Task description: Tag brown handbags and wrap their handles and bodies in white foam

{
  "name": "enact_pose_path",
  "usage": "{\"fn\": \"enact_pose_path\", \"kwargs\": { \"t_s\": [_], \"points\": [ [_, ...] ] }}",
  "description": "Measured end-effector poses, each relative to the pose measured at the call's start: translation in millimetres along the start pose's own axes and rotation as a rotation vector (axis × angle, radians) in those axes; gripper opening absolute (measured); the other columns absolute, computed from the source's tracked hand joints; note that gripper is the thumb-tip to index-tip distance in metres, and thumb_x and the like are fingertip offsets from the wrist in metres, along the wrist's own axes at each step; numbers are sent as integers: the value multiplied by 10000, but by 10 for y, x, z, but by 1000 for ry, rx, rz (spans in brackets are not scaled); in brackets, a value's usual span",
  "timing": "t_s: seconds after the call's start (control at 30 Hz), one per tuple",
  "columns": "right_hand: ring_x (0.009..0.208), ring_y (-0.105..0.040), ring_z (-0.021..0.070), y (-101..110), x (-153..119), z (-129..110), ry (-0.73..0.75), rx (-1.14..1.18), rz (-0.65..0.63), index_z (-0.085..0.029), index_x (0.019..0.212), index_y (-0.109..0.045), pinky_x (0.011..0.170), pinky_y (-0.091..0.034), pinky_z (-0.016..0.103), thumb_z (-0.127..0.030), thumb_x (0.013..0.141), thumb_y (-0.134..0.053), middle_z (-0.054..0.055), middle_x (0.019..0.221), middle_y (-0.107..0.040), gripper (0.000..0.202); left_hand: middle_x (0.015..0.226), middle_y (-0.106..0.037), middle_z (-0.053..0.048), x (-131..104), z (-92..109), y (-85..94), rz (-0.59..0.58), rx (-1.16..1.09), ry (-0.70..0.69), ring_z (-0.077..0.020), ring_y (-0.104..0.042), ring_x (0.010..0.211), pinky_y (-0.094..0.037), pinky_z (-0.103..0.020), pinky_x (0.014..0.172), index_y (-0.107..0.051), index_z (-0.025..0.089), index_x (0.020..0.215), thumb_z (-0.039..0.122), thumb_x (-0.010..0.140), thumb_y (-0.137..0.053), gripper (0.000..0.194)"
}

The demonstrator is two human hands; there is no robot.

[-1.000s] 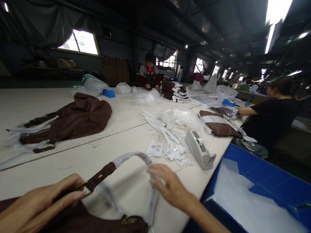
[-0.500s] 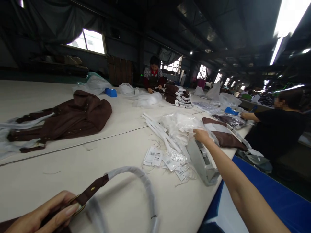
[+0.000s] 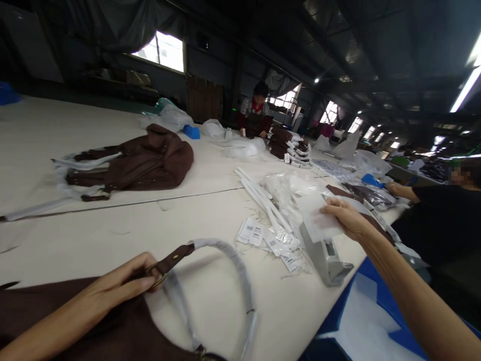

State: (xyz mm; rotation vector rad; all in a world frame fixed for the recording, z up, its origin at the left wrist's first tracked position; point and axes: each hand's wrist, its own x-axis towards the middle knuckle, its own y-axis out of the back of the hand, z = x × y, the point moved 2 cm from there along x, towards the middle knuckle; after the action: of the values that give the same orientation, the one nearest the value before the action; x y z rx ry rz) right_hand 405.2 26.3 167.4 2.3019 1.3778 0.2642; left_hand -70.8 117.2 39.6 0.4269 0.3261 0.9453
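At the lower left, my left hand (image 3: 130, 281) is closed around the brass ring and leather tab of a brown handbag (image 3: 124, 326). The bag's handle (image 3: 229, 260), wrapped in whitish film, arcs to the right over the table. My right hand (image 3: 343, 218) pinches a thin white sheet (image 3: 315, 215) of paper or foam between thumb and fingers. Right beneath that sheet stands a grey tape dispenser (image 3: 323, 263), partly covered by it. Beside the dispenser lie white tags (image 3: 251, 231) with strings and several white strips (image 3: 259, 198).
Another brown bag (image 3: 150, 165) with wrapped handles lies at the left. Crumpled clear plastic (image 3: 285, 185) sits mid-table. Farther off, a co-worker (image 3: 255, 113) stands by stacked brown bags (image 3: 281, 143); another person in black (image 3: 443, 215) works at the right. White sheets lie in a blue bin (image 3: 379, 296).
My right hand has lifted a white sheet up from beside the dispenser. The view has turned left, showing more of the brown bag. My left hand keeps its hold on the ring.
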Motion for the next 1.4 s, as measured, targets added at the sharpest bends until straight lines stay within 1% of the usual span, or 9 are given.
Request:
{"fn": "enact_pose_path", "kwargs": {
  "t_s": [0.27,0.43,0.6,0.73,0.87,0.93,1.07,1.17,1.4],
  "points": [
    [459,-539,113,-1731,-1109,266,-241,157,-642,-195,719,-522,444,-380,211,-370,653,-687,-32,561,-602,250,723,-580,14,-166,266,1,6,-249,-31,-154,-488,695,-388,-262,703,-580,184,809,477,799,-605,294],
    [424,-457,90,-2645,-1019,340,-178,185,-640,-182,596,-553,416,-292,207,-235,592,-612,-43,487,-536,79,705,-583,18,-182,226,-25,0,-377,-53,-143,-494,684,-380,-266,705,-582,169,805,466,772,-648,306],
    [550,-572,154,-3183,-875,78,-69,411,-669,-198,685,-622,507,-412,248,-333,646,-635,-14,577,-632,141,679,-593,11,-157,160,-36,-2,-429,-71,-137,-519,670,-382,-255,672,-589,155,768,453,730,-701,320],
    [718,-660,229,-3334,-877,-53,10,589,-668,-179,815,-683,617,-490,302,-390,672,-663,35,718,-710,256,1034,-623,-59,-135,33,-64,120,-523,-17,-129,-598,666,-450,-274,665,-529,172,1017,430,629,-784,532],
    [843,-674,247,-3253,-823,-59,17,686,-583,-175,910,-713,765,-520,341,-300,630,-722,48,849,-739,307,1509,-249,-258,-124,-35,-80,215,-631,82,-144,-644,761,-503,-320,727,-279,216,1399,361,543,-859,1044],
    [892,-670,238,-3197,-782,-64,34,678,-575,-190,919,-725,841,-507,342,-252,620,-745,34,890,-745,306,1511,-263,-267,-115,-23,-82,199,-690,115,-165,-644,805,-500,-327,761,-295,192,1426,336,495,-881,1109],
    [852,-683,230,-3177,-746,-96,74,531,-716,-211,861,-738,829,-501,332,-277,679,-729,14,838,-744,194,1024,-681,-103,-100,51,-76,109,-757,49,-189,-618,837,-468,-283,778,-660,117,1020,316,443,-887,651],
    [812,-691,254,-3207,-738,-106,73,444,-747,-220,829,-732,732,-514,333,-345,700,-716,16,770,-736,180,744,-660,-3,-106,79,-68,95,-771,17,-143,-574,712,-431,-242,702,-690,131,805,313,496,-864,399],
    [807,-691,289,-3199,-835,-178,8,516,-766,-188,773,-715,675,-529,350,-370,662,-765,50,727,-723,219,721,-653,4,-104,67,-78,92,-779,14,-132,-546,675,-399,-230,659,-699,123,797,279,497,-856,372]
  ]
}}
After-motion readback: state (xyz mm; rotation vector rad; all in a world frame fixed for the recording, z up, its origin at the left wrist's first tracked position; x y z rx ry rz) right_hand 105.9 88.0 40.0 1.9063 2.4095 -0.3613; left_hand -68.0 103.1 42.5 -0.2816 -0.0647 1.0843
